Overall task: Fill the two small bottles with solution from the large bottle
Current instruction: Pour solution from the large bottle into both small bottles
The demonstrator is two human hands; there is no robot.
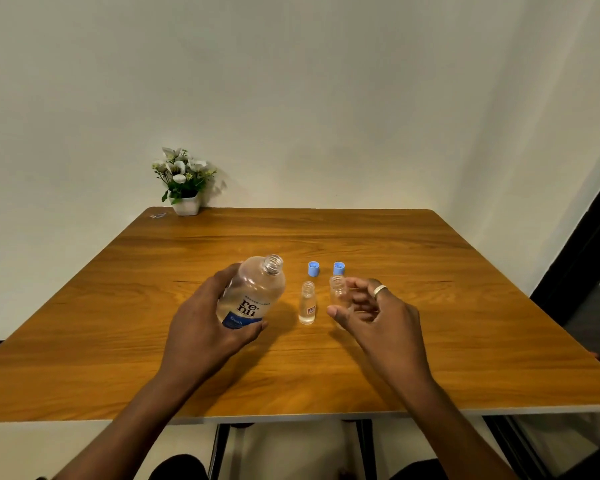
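My left hand (pixel 205 323) grips the large clear bottle (pixel 253 292), uncapped, tilted with its mouth up and to the right, solution inside. One small bottle (pixel 307 303) stands upright and uncapped on the wooden table (pixel 465 323), some liquid in its bottom. The other small bottle (pixel 338 289) stands just right of it, partly hidden by my right hand (pixel 378 313), whose fingers curl loosely around it; I cannot tell whether they touch. Two blue caps (pixel 313 268) (pixel 339 268) lie behind the small bottles.
A white pot of artificial flowers (pixel 184 181) stands at the table's far left corner by the wall, with a small clear scrap (pixel 158 215) beside it. The table's near edge runs just above my forearms.
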